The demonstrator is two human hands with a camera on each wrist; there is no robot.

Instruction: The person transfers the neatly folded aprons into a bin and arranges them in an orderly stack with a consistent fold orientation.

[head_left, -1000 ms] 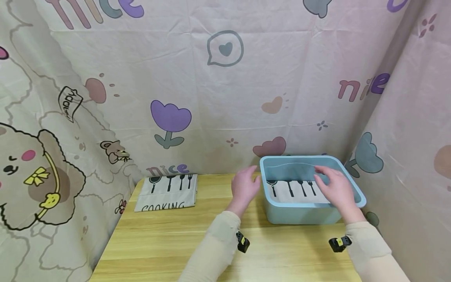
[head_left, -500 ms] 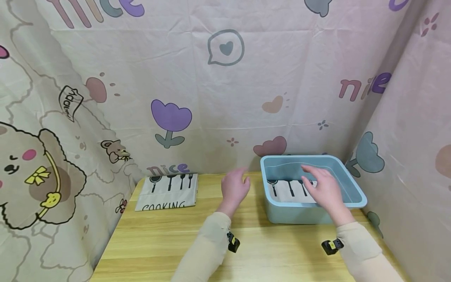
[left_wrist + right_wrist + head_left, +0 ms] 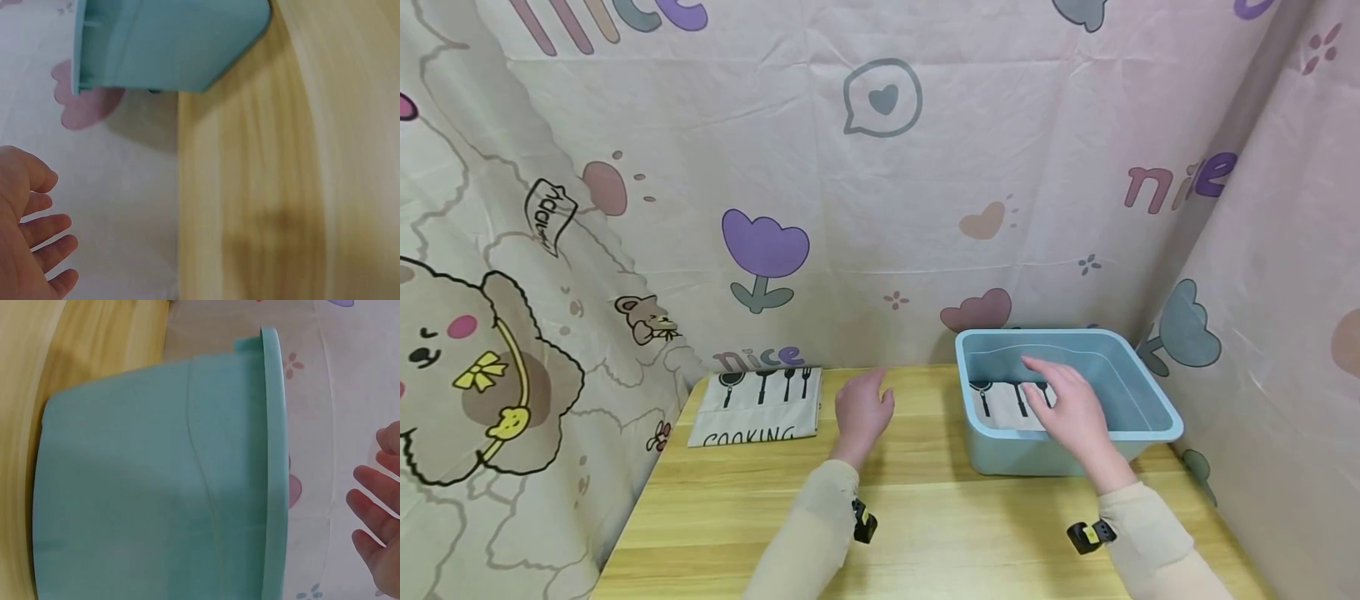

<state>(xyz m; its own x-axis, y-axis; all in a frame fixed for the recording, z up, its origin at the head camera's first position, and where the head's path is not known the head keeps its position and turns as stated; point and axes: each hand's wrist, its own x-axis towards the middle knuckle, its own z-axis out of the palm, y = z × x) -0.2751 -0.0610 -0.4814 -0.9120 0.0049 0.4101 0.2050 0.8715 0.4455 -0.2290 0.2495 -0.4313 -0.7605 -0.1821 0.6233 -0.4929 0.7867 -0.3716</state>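
A folded white cloth (image 3: 756,419) printed with black utensils and the word COOKING lies at the back left of the table. My left hand (image 3: 861,412) hovers just to its right, holding nothing, its fingers loosely bent in the left wrist view. At the right stands a blue plastic bin (image 3: 1075,457). Inside it lies another white cloth (image 3: 1006,408) with the same kind of print, partly hidden by my right hand (image 3: 1071,408). That hand is above the bin's front part with nothing in it; in the right wrist view its fingers (image 3: 375,515) are spread apart from the rim.
The wooden table (image 3: 925,533) carries the bin and the cloth. Behind it hangs a printed curtain (image 3: 880,208), which also closes in the left and right sides. A small black camera sits on each wrist.
My left hand has moved left, from beside the bin toward the folded cloth. My right hand has shifted left over the bin. The bin and both cloths have stayed in place.
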